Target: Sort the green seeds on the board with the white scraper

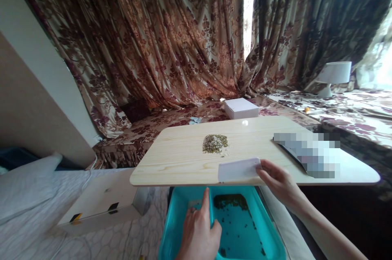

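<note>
My right hand grips the right end of a flat white scraper, which rests at the front edge of the wood-patterned tabletop. A small heap of mixed green and pale grains lies on the tabletop behind it. Below the front edge, my left hand is over a turquoise two-part tub. Its index finger points up at the table edge, its thumb stands apart, and the other fingers are curled with nothing visible in them. Dark green bits lie in the tub's right compartment.
A blurred packet lies on the tabletop's right side. Behind the table are a white box and a lamp. A carton sits on the bed at left, near a pillow. Patterned curtains hang behind.
</note>
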A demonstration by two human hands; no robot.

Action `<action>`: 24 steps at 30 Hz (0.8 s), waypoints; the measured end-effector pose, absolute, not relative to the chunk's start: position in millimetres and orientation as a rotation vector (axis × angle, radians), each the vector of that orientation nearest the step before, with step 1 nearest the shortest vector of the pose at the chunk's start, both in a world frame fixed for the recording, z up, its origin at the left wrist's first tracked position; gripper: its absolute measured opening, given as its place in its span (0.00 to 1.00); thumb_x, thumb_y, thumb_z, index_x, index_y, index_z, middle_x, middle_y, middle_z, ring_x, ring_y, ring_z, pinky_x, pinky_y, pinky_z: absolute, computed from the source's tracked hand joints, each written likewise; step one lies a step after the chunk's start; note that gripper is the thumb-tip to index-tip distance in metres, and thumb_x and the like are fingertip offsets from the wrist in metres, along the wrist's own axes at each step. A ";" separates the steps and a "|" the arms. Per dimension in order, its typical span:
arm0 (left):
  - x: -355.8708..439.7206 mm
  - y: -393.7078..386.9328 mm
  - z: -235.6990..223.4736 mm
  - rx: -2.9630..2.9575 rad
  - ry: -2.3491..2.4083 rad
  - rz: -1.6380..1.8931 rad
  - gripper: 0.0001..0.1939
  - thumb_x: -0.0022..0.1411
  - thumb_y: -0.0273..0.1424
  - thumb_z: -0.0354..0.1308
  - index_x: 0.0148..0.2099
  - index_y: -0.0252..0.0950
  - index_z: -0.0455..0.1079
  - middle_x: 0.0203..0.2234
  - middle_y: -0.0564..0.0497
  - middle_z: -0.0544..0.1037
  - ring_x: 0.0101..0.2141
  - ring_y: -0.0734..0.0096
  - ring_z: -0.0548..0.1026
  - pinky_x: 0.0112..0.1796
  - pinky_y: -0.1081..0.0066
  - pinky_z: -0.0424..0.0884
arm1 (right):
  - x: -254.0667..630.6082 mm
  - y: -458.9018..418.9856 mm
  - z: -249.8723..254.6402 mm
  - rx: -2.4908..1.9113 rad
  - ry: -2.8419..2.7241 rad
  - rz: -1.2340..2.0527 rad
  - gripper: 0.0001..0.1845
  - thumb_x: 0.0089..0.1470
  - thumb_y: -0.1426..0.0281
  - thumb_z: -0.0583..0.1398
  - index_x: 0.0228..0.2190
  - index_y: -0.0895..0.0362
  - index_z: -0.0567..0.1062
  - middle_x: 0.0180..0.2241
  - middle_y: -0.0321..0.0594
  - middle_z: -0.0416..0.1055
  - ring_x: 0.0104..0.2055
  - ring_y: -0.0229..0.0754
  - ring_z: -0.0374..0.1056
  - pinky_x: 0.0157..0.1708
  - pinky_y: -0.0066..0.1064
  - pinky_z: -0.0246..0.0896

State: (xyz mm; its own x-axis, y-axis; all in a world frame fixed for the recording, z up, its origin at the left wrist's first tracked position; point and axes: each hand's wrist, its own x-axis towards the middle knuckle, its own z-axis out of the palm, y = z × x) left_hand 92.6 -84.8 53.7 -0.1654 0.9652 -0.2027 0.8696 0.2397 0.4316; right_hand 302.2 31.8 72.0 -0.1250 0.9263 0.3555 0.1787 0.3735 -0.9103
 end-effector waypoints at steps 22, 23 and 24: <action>101.5 -83.8 63.9 1.687 2.065 0.176 0.39 0.57 0.28 0.46 0.69 0.33 0.41 0.41 0.43 0.79 0.45 0.55 0.72 0.52 0.62 0.59 | 304.2 81.2 66.9 -1.110 -1.509 0.660 0.09 0.41 0.66 0.55 0.25 0.53 0.74 0.24 0.38 0.77 0.29 0.44 0.74 0.30 0.31 0.67; 101.6 -84.0 64.8 1.683 2.060 0.174 0.39 0.57 0.28 0.46 0.69 0.33 0.41 0.41 0.43 0.79 0.45 0.55 0.72 0.52 0.62 0.59 | 304.3 81.9 66.0 -1.113 -1.518 0.652 0.08 0.41 0.66 0.55 0.24 0.53 0.73 0.23 0.37 0.77 0.29 0.44 0.74 0.30 0.31 0.67; 101.7 -84.1 65.5 1.680 2.057 0.173 0.39 0.57 0.28 0.46 0.69 0.33 0.41 0.41 0.43 0.79 0.45 0.56 0.72 0.52 0.62 0.59 | 304.5 82.6 65.4 -1.119 -1.526 0.640 0.08 0.42 0.66 0.55 0.24 0.53 0.73 0.23 0.37 0.76 0.29 0.43 0.73 0.29 0.30 0.67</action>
